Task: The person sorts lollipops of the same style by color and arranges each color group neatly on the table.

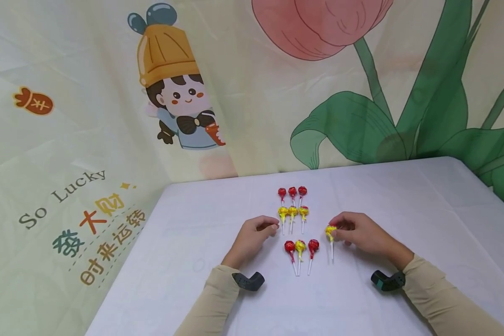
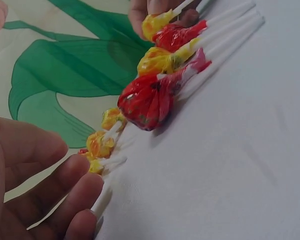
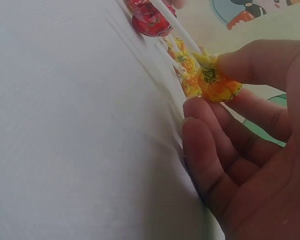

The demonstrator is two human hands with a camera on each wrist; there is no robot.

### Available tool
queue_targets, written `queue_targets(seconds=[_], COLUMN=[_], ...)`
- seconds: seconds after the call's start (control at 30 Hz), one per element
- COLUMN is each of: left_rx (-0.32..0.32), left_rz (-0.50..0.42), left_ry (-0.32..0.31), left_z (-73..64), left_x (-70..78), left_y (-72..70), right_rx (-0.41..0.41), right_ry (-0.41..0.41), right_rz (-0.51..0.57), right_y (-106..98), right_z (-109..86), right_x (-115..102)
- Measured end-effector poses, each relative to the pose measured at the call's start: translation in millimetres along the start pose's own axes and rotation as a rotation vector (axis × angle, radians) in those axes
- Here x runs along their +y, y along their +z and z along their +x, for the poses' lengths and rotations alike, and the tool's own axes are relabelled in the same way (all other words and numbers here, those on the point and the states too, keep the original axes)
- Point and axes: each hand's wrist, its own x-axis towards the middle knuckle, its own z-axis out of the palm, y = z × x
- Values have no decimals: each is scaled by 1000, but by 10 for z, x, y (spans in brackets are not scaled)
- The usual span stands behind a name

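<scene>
My right hand (image 1: 357, 232) pinches a yellow-wrapped lollipop (image 3: 212, 80) by its head between thumb and fingers, its white stick pointing down toward me in the head view. My left hand (image 1: 254, 235) holds nothing; its fingers are loosely bent beside the left end of a row of yellow lollipops (image 1: 292, 212). Behind that row lie three red lollipops (image 1: 292, 191). Nearer me is a row with a red lollipop (image 1: 290, 246), a yellow lollipop (image 1: 300, 246) and another red lollipop (image 1: 313, 245), sticks toward me. The held lollipop is to the right of this row.
Everything lies on a white-covered table (image 1: 327, 303). A printed backdrop (image 1: 252, 116) with a flower and a cartoon child hangs behind its far edge. Each wrist carries a black band-like device, a left one (image 1: 249, 281) and a right one (image 1: 388, 281).
</scene>
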Motion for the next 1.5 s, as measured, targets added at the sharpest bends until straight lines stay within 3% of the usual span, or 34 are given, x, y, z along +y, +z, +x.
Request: queue_targets(seconds=[0.3,0.63,1.33,1.5], left_rx=[-80,-105,-177,-164], left_rz=[14,71,136,135], left_ry=[86,116,190,196], left_z=[-108,-139,-215,-234], left_x=[47,-45,-79,-69], left_y=[98,55,91,104], right_rx=[29,55,90,92], right_ry=[37,44,82,102], right_rz=[15,74,56,44], right_y=[-25,-17,24,16], right_z=[40,111,275,321], right_x=[13,-21,-29,1])
